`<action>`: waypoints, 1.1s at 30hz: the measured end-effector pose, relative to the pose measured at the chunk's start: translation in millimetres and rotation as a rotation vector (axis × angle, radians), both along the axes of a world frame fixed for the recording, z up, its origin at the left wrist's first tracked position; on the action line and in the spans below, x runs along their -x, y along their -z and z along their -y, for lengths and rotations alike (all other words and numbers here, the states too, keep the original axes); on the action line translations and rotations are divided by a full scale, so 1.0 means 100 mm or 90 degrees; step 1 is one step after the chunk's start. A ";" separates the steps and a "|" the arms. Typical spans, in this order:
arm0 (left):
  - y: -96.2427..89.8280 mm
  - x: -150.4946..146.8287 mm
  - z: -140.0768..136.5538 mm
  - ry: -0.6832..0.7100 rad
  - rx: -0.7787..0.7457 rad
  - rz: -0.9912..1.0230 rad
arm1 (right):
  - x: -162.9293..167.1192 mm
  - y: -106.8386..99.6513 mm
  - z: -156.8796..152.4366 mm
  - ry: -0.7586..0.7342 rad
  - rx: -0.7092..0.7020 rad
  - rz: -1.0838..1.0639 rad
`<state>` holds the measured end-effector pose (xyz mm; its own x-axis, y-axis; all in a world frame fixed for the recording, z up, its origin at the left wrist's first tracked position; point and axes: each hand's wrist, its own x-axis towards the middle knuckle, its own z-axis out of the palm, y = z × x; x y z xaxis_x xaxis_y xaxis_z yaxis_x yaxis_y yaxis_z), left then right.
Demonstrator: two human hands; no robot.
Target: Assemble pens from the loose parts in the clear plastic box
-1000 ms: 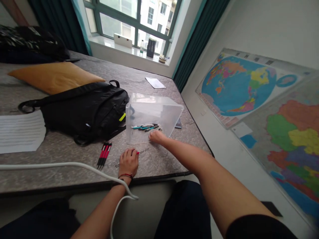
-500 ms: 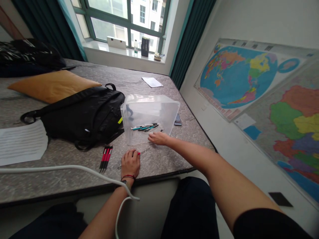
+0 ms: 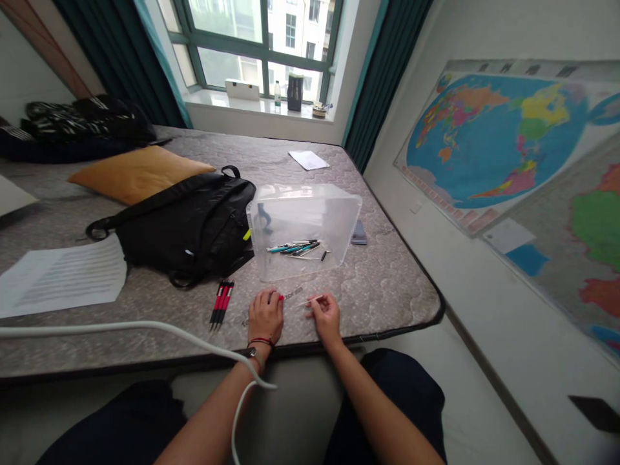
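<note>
- Right hand [image 3: 326, 315]: pinching a thin stick [image 3: 314, 300] before the box [image 3: 303, 216].
- Left hand [image 3: 266, 316]: curled around a red-tipped piece [image 3: 281, 298], also before the box.
- Step, seemingly: handling pen parts; next calls for steady fingertips.
- Loose pens [image 3: 296, 248]: inside the box.

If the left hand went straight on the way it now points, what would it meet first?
Probably the clear plastic box ahead of the left hand, though depth is hard to judge.
</note>
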<state>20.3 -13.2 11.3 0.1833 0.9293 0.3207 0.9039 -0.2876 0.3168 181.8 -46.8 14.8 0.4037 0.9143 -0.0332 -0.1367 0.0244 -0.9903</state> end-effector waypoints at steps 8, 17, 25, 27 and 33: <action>-0.01 -0.02 0.00 -0.001 0.003 -0.003 | -0.07 -0.11 -0.14 -0.067 -0.009 -0.248; -0.04 -0.03 0.02 0.011 0.016 -0.014 | 0.02 -0.07 -0.16 -0.104 0.023 -0.278; -0.04 -0.02 0.02 0.021 0.010 -0.011 | 0.05 0.02 -0.18 -0.084 0.046 -0.296; -0.03 -0.02 0.02 0.021 0.012 -0.015 | 0.05 0.01 -0.18 -0.082 0.053 -0.293; -0.02 -0.02 0.02 0.025 0.012 -0.018 | 0.09 0.02 -0.20 -0.091 0.045 -0.277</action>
<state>21.8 -14.8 13.8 0.2288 0.9271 0.2970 0.9005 -0.3175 0.2971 172.4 -26.4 12.8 0.2080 0.9491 -0.2363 -0.5372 -0.0910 -0.8385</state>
